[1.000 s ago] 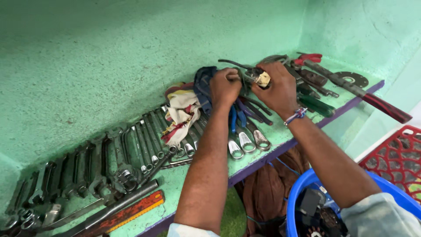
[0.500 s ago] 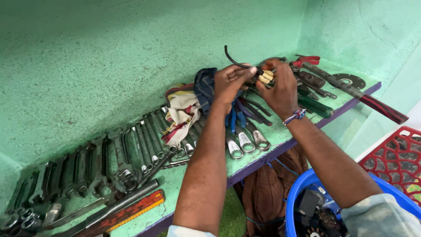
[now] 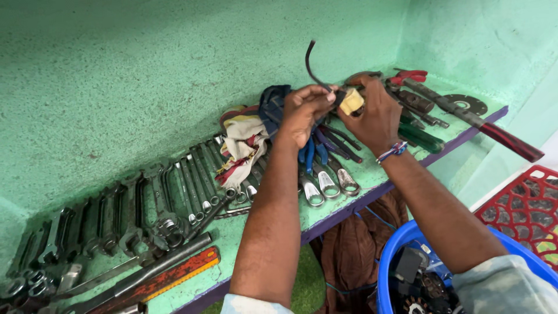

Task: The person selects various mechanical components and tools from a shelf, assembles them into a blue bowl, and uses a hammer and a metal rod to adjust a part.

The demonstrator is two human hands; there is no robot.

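Cream-coloured block (image 3: 351, 101), small and squarish, held above the shelf (image 3: 465, 125) between both hands. Black cable (image 3: 310, 65) rises from the block, arcs up and to the left; its long axis runs near upright, free end topmost.

Right hand (image 3: 375, 116): fingers curled shut round the block from the right and below, thumb side against it. Beaded band on the wrist.

Left hand (image 3: 304, 110): closed in a pinch on the cable where it meets the block, just left of the block. Both hands touch the piece; the left is the nearer to the cable, the right to the block.

Below the block, on the shelf: pliers (image 3: 317, 168) with blue and dark grips, heads toward the shelf edge.

Left of the block: striped rag (image 3: 241, 145); beyond it a row of spanners (image 3: 116, 212), side by side, and an orange rule (image 3: 168, 280) at the near edge.

Right of the block: red-handled cutter (image 3: 410, 75), long pipe wrench (image 3: 482, 125) with red grip, cutting disc (image 3: 465, 104).

Below the shelf: blue tub (image 3: 395, 250), red crate (image 3: 523, 209), brown cloth (image 3: 354, 250).

No labels or signs legible.
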